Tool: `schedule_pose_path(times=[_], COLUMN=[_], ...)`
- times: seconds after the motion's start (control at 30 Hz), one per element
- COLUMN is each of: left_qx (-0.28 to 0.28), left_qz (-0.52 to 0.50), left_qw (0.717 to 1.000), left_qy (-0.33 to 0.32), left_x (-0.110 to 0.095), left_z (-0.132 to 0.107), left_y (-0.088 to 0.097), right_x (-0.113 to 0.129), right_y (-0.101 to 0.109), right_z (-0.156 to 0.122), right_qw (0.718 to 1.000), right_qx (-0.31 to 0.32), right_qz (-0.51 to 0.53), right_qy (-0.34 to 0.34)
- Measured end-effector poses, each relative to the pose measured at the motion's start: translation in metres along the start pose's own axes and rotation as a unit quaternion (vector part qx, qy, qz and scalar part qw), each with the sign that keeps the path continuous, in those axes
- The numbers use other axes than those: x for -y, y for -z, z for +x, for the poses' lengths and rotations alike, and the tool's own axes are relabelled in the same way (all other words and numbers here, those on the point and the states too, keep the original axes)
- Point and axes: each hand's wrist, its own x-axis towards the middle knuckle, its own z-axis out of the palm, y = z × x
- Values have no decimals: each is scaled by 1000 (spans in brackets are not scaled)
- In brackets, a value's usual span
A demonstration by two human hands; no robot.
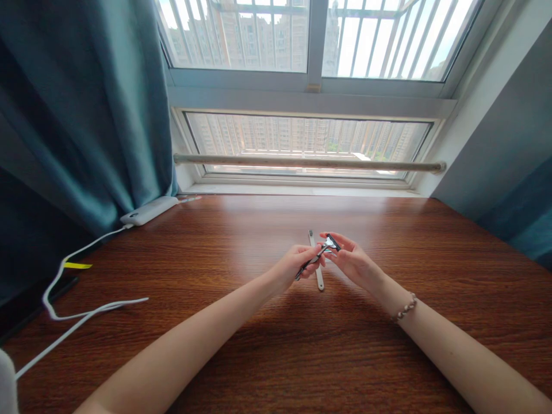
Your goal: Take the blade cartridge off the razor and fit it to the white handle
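Note:
Both my hands meet above the middle of the wooden table (276, 356). My left hand (296, 264) is closed round the dark handle of a razor (324, 248). My right hand (351, 260) pinches the razor's black head between thumb and fingers. A beaded bracelet (405, 307) sits on my right wrist. On the table just beneath the hands lies a slim pale stick-like piece (319, 282), partly hidden by my fingers.
A white power bank (149, 210) lies at the back left by the teal curtain (81, 115), with white cables (73, 310) trailing to the front left. A yellow tag (77, 265) is on one cable. A window (308, 144) with a rail spans the back.

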Motion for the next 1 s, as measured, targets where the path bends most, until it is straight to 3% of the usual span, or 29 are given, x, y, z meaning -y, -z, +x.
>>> schedule_pose_path(times=[0.37,1.0], left_qx=[-33,-30], left_qz=[9,-67], left_qw=[999,997], left_qy=[21,25], left_x=[4,4], left_z=[2,3], left_y=[0,0], right_x=[-3,-2], right_y=[1,2], right_z=[0,0], right_qw=[1000,999], right_qx=[-11,7], right_qz=[-22,19], right_qy=[9,26])
